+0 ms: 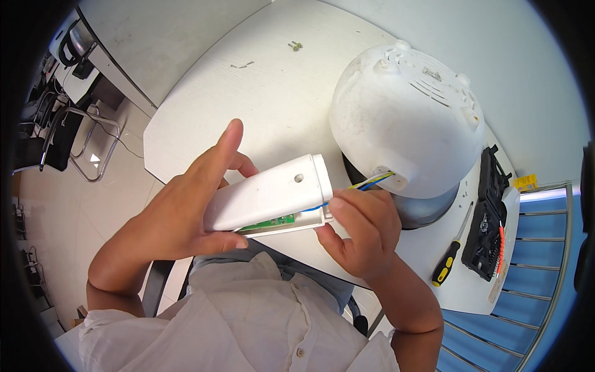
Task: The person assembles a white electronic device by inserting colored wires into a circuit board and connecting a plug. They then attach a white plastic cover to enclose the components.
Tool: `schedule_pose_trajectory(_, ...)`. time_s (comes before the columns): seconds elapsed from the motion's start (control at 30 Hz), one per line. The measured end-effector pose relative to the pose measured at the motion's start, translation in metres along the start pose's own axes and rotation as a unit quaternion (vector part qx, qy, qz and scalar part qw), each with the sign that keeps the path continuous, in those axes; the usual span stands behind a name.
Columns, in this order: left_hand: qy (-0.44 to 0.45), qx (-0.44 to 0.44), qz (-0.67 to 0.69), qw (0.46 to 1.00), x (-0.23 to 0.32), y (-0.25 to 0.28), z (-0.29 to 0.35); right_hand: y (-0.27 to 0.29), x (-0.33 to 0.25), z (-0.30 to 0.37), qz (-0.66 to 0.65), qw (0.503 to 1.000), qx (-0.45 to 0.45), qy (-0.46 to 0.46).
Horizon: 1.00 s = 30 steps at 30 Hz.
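Observation:
A long white plastic handle housing (266, 192) lies across my left hand (176, 208), with the thumb under its lower edge and the fingers behind it. The housing's two halves are parted along the near side, and a green circuit board (277, 221) shows in the gap. My right hand (365, 235) pinches the housing's right end, where a blue wire enters. Yellow-green and blue wires (372, 181) run from there into a socket on a rounded white appliance body (396, 118). That body sits upside down on the table, feet and vent slots upward, over a dark rounded base (427, 208).
On the white table (204, 124) lie small screws (296, 46) and thin metal bits (242, 65) at the back. A yellow-black screwdriver (447, 257) and an open black bit case (483, 232) lie at the right, near a metal railing (565, 235). Chairs (59, 136) stand far left.

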<state>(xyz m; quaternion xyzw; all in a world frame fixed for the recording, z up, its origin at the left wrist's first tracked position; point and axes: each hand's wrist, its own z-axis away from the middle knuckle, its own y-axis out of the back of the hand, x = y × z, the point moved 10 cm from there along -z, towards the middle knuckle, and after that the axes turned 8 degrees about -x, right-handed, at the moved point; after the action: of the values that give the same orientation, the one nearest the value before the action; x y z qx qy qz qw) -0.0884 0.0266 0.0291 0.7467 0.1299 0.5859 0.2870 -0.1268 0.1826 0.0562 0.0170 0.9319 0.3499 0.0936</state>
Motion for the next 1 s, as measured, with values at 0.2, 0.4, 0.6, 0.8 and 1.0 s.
schedule_pose_trajectory(0.2,0.003,-0.004,-0.021,1.000,-0.003,0.000,0.002,0.001,0.004,-0.002,-0.009,1.000,-0.008,-0.001)
schedule_pose_trajectory(0.4,-0.007,-0.016,-0.029,0.999,-0.006,-0.002,0.001,0.002,0.004,-0.003,-0.001,1.000,0.001,-0.002)
schedule_pose_trajectory(0.6,0.017,0.003,0.089,0.996,-0.012,-0.004,0.001,0.002,0.006,-0.004,0.000,1.000,0.002,-0.001)
schedule_pose_trajectory(0.8,0.007,-0.001,0.115,0.993,-0.011,-0.006,-0.001,0.003,0.004,-0.002,0.023,1.000,-0.001,0.013)
schedule_pose_trajectory(1.0,0.042,0.001,0.121,0.992,-0.019,-0.007,0.001,-0.002,0.005,-0.001,0.054,0.998,-0.010,0.009)
